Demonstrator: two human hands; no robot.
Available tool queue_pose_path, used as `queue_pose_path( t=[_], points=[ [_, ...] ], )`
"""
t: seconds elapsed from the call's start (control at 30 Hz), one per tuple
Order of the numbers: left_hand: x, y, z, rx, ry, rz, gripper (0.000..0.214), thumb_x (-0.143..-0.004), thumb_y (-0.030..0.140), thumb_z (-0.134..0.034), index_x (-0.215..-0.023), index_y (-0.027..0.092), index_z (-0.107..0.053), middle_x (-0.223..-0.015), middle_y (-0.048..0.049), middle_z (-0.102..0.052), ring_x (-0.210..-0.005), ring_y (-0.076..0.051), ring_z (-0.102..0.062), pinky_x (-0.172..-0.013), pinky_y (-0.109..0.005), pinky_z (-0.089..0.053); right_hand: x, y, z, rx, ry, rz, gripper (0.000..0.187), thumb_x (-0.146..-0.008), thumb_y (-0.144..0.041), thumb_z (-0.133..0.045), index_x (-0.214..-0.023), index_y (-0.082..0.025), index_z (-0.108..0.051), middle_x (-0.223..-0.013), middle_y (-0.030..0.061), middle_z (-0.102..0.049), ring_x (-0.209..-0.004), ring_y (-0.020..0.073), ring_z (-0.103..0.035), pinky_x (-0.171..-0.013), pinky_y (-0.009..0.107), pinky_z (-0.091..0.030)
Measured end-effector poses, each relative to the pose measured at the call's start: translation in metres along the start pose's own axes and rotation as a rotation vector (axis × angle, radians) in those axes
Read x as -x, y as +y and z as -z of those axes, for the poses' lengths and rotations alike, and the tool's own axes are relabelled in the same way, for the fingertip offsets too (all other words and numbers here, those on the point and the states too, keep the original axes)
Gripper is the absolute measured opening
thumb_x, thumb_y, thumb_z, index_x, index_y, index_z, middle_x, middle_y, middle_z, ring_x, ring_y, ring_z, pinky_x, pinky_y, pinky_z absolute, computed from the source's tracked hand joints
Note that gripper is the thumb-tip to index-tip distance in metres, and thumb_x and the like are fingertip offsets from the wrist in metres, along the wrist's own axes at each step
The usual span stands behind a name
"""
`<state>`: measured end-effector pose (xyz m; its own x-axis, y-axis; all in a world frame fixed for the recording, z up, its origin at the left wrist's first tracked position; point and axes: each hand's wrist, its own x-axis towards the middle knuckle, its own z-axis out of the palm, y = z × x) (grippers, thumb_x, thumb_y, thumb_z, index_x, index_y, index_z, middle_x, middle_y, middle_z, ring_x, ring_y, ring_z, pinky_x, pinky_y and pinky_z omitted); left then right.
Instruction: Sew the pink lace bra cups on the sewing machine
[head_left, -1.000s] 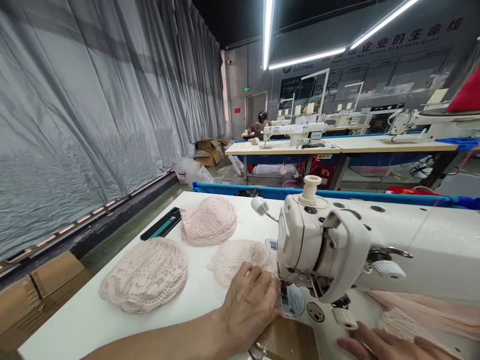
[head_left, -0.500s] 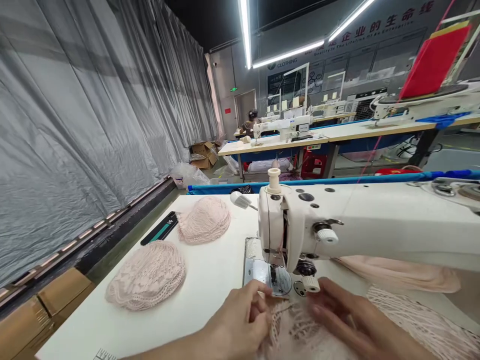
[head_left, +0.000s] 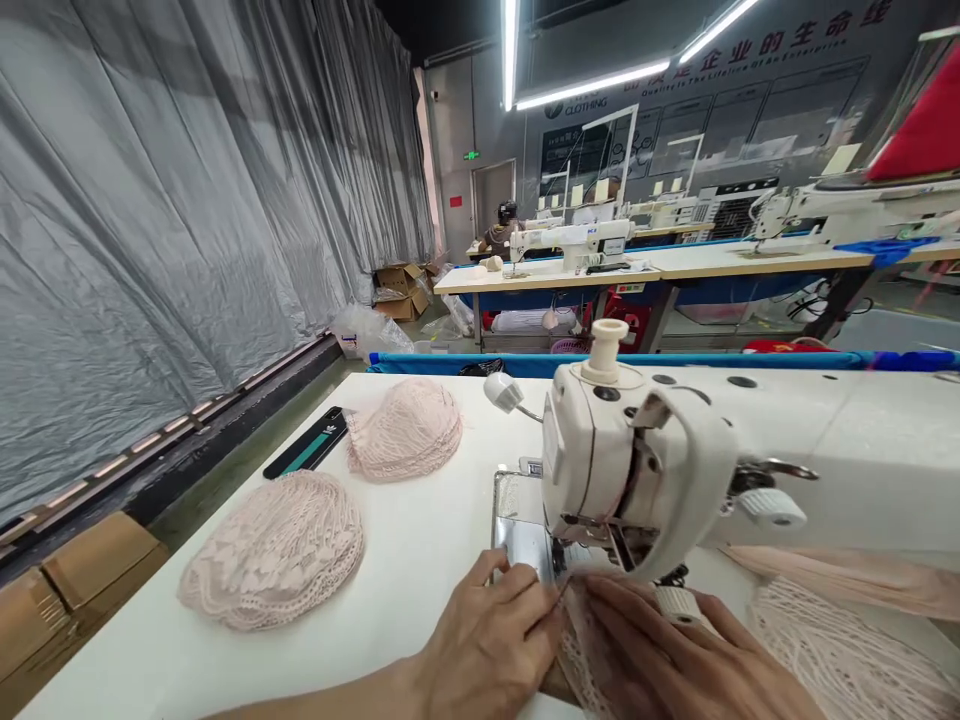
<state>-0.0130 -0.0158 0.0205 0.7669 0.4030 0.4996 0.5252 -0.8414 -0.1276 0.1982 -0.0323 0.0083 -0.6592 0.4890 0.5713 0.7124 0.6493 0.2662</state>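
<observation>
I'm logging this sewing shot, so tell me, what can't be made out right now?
In the head view:
Lace piece: partly covered by the left hand and right hand.
Sewing machine: one end cut off by the picture's right edge.
Dark wall board: lettering too small to read.

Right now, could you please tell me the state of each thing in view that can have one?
Lace piece: partly covered
Left hand: fingers bent, at the lace piece
Right hand: laid across the lace piece
Nearest sewing machine: upright; cannot tell whether it is running
Nearer lace pile: stacked
Farther lace pile: stacked, bulging upward
Black-and-teal object: lying flat
Ceiling lights: lit
Gray curtain: hanging in folds
Far cardboard box: flaps open
</observation>
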Motion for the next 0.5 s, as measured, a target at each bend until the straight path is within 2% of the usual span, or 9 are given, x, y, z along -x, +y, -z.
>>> queue_pose_path(
  t=[0.17,0.27,0.33,0.43,0.5],
  points=[
    [-0.003,-0.018,0.000,-0.006,-0.075,0.025,0.017,-0.092,0.010,-0.042,-0.090,0.010,-0.058,-0.091,-0.0046,-0.063,-0.081,-0.014,-0.055,-0.078,-0.032,-0.040,0.003,0.010,-0.015,0.108,-0.135,0.033,0.038,-0.093,-0.019,-0.029,-0.114,-0.015,-0.059,-0.105,0.0100,-0.070,-0.084,0.0207,-0.069,-0.077,0.035,-0.052],
    [-0.004,-0.020,0.000,-0.002,-0.107,0.041,0.020,-0.094,0.010,-0.038,-0.093,0.010,-0.058,-0.092,-0.0054,-0.063,-0.083,-0.015,-0.055,-0.081,-0.032,-0.039,0.005,0.010,-0.017,0.136,-0.142,0.034,0.039,-0.092,-0.023,-0.031,-0.120,-0.012,-0.056,-0.113,0.0115,-0.067,-0.091,0.0233,-0.067,-0.084,0.038,-0.051],
    [-0.004,-0.020,0.000,0.002,-0.109,0.050,0.021,-0.094,0.008,-0.037,-0.093,0.010,-0.058,-0.092,-0.0055,-0.063,-0.083,-0.015,-0.056,-0.083,-0.032,-0.039,0.005,0.012,-0.016,0.141,-0.138,0.072,0.040,-0.093,-0.028,-0.033,-0.122,-0.011,-0.055,-0.117,0.0110,-0.065,-0.093,0.0235,-0.067,-0.081,0.037,-0.053],
    [-0.003,-0.018,0.000,-0.006,-0.101,0.055,0.021,-0.093,0.006,-0.037,-0.094,0.008,-0.058,-0.093,-0.0059,-0.063,-0.086,-0.015,-0.056,-0.084,-0.034,-0.039,0.004,0.016,-0.013,0.122,-0.107,0.147,0.042,-0.094,-0.040,-0.037,-0.117,-0.013,-0.059,-0.115,0.0088,-0.066,-0.086,0.0223,-0.069,-0.076,0.035,-0.054],
    [-0.002,-0.016,0.000,0.000,-0.084,0.051,0.020,-0.092,0.005,-0.038,-0.096,0.008,-0.058,-0.094,-0.0066,-0.063,-0.090,-0.016,-0.056,-0.085,-0.034,-0.039,0.004,0.014,-0.010,0.092,-0.077,0.158,0.047,-0.094,-0.049,-0.036,-0.113,-0.014,-0.061,-0.111,0.0081,-0.068,-0.084,0.0230,-0.068,-0.077,0.038,-0.053]
  ],
)
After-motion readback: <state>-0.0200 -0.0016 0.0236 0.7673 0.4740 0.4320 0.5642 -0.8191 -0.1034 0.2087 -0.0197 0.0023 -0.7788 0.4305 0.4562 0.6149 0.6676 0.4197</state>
